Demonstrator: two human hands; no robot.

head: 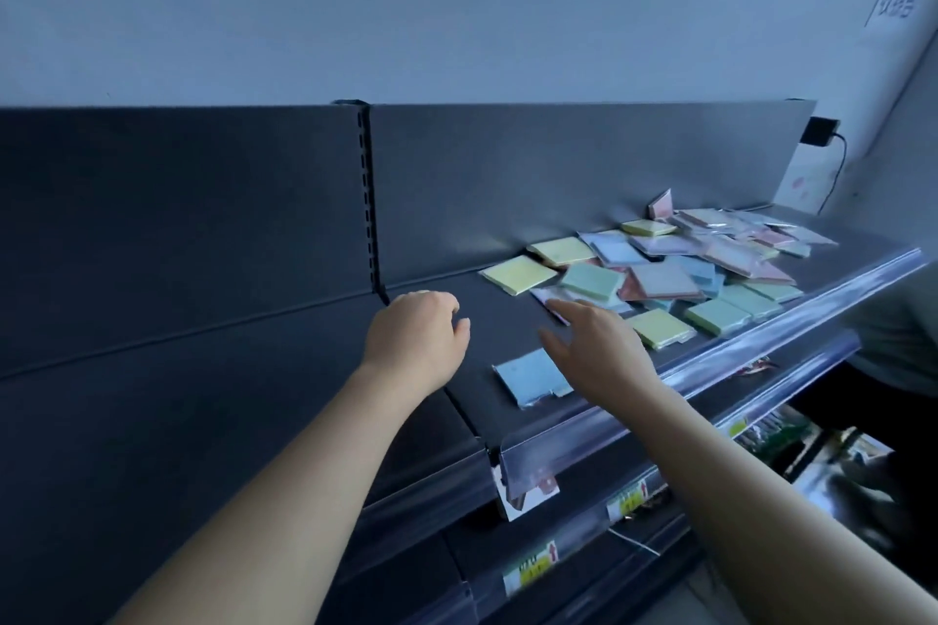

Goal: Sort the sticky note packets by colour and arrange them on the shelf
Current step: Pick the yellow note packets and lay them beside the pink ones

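A loose heap of sticky note packets (675,269) in yellow, green, blue, pink and purple lies on the right part of the dark shelf (284,360). One blue packet (530,376) lies apart, near the shelf's front edge. My right hand (601,350) hovers just right of it with fingers spread, the fingertips near a purple packet (545,298) at the heap's left edge. My left hand (419,340) hangs above bare shelf with loosely curled fingers and holds nothing. A yellow packet (517,273) marks the heap's far left.
A clear plastic price rail (761,360) runs along the shelf's front edge. Lower shelves with price tags (629,502) and goods sit below on the right. A slotted upright (366,198) divides the back panel. A black plug (819,132) with a cable sits at the back right.
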